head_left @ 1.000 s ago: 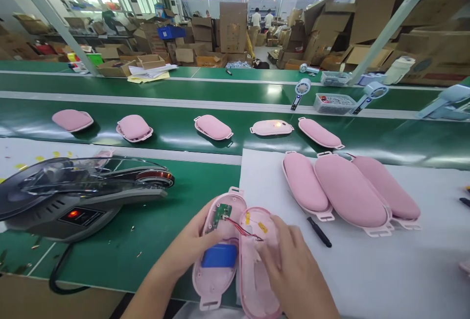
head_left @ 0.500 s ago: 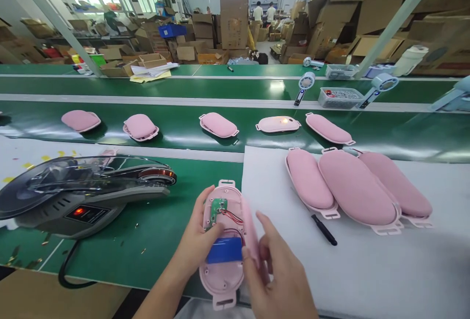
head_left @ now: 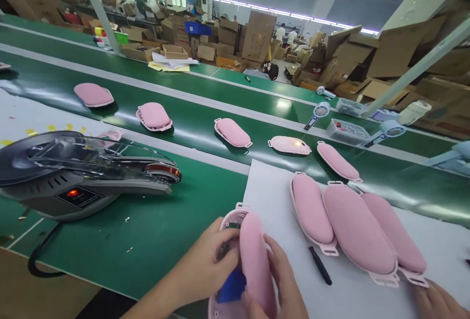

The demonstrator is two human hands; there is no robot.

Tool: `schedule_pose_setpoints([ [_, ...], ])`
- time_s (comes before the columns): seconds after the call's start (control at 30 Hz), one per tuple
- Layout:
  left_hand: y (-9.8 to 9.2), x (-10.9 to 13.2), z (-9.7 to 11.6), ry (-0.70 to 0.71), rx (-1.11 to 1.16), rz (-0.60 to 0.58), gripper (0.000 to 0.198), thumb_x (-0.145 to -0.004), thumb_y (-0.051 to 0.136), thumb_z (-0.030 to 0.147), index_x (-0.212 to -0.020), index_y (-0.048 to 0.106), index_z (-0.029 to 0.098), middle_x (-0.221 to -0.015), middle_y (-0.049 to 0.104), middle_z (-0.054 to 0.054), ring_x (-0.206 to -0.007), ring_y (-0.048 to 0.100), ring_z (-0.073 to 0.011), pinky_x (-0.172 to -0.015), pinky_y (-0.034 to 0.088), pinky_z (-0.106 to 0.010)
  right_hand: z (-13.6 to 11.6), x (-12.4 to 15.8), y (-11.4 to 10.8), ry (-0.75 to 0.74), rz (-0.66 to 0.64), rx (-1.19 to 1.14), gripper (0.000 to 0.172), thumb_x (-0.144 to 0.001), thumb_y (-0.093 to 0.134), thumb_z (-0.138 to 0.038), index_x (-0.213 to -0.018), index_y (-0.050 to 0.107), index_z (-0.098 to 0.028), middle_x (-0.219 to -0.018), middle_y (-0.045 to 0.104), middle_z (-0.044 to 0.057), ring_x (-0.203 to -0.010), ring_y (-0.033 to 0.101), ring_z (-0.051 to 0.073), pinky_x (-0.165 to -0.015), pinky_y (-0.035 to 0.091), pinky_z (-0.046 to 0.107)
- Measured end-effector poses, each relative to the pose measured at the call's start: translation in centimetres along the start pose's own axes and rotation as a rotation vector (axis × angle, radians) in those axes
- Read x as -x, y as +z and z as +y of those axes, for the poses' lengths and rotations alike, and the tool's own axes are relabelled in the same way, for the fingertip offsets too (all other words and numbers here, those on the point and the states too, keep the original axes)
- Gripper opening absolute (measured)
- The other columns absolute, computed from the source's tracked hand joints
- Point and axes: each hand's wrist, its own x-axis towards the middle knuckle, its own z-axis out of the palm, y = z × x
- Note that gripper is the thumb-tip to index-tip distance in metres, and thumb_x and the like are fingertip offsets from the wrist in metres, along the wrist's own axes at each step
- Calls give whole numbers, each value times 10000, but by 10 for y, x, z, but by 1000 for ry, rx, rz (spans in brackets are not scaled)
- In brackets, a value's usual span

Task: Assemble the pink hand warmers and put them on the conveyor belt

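Observation:
An opened pink plastic casing (head_left: 214,304) is low in the middle of the head view, with a blue battery pack (head_left: 231,285) inside and a circuit board mostly hidden by fingers. My left hand (head_left: 215,260) grips the casing from the left, its thumb and forefinger bent over the interior. My right hand (head_left: 284,280) is closed around a pink padded cover (head_left: 255,260), which stands tilted along the casing's right side. A black-handled tool (head_left: 320,266) lies on the white sheet, right of my right hand.
Several pink padded units (head_left: 360,231) rest on the white sheet (head_left: 271,196); more lie along the green belt (head_left: 194,123). A grey machine (head_left: 88,182) with a red light stands left. Another person's hand (head_left: 436,299) is at the lower right, touching the sheet's side.
The view has tilted and shifted. My right hand has taken hold of the padded cover and raised it partly over the casing. Another person's hand has appeared at the lower right.

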Motion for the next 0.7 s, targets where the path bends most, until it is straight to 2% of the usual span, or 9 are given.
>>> schedule_pose_setpoints([
  [0.07, -5, -2, 6, -56, -98, 62, 267, -868, 486, 364, -850, 720, 237, -1004, 566, -77, -957, 575, -249, -859, 459, -366, 1, -2, -4, 13, -49, -41, 792, -692, 621, -407, -1405, 281, -473, -1330, 557, 35, -1142, 581, 372, -811, 539, 474],
  [0.13, -7, -3, 11, -102, -195, 136, 280, -855, 488, 382, -739, 692, 230, -910, 532, -52, -805, 588, -219, -747, 465, -344, 1, -5, -7, 2, -74, -28, 807, -691, 611, -413, -1412, 251, -468, -1351, 548, 23, -1140, 583, 375, -778, 544, 459],
  [0.2, -6, -3, 15, -104, -266, 156, 199, -834, 485, 292, -858, 681, 264, -937, 500, -32, -699, 572, -175, -659, 445, -303, 1, -6, -8, 3, -89, -17, 759, -699, 603, -422, -1383, 286, -507, -1339, 563, -4, -1161, 568, 376, -757, 537, 439],
  [0.27, -5, -3, 18, -94, -354, 143, 308, -811, 458, 204, -1045, 631, 304, -987, 473, -30, -620, 541, -144, -588, 406, -274, 0, -5, -7, 17, -96, 2, 691, -712, 592, -440, -1346, 338, -546, -1297, 596, -22, -1175, 554, 380, -735, 528, 430],
  [0.33, -3, -2, 22, -104, -456, 118, 350, -804, 441, 181, -1097, 600, 288, -979, 451, -40, -562, 505, -134, -534, 357, -267, 0, -3, -7, 43, -103, 39, 662, -721, 585, -452, -1336, 364, -553, -1259, 622, -19, -1181, 546, 389, -732, 522, 439],
  [0.5, 1, -2, 27, -72, -560, 82, 255, -827, 398, 148, -951, 612, 209, -947, 445, -58, -602, 520, -168, -527, 333, -281, -7, 0, -10, 67, -180, 159, 697, -733, 613, -413, -1366, 348, -538, -1225, 643, 4, -1198, 537, 372, -789, 516, 447],
  [0.57, 2, -1, 25, -23, -547, 64, 286, -813, 401, 119, -991, 602, 219, -963, 453, -57, -636, 544, -179, -544, 355, -281, -12, 0, -12, 92, -196, 104, 686, -751, 608, -425, -1384, 355, -502, -1205, 653, 33, -1231, 514, 357, -818, 516, 431],
  [0.7, 4, 2, 19, 43, -460, 79, 499, -749, 420, 36, -1169, 546, 275, -1036, 456, -54, -675, 567, -174, -560, 381, -271, -17, 2, -10, 123, -174, -103, 639, -861, 430, -535, -1449, 348, -298, -1325, 575, 95, -1293, 458, 337, -926, 499, 444],
])
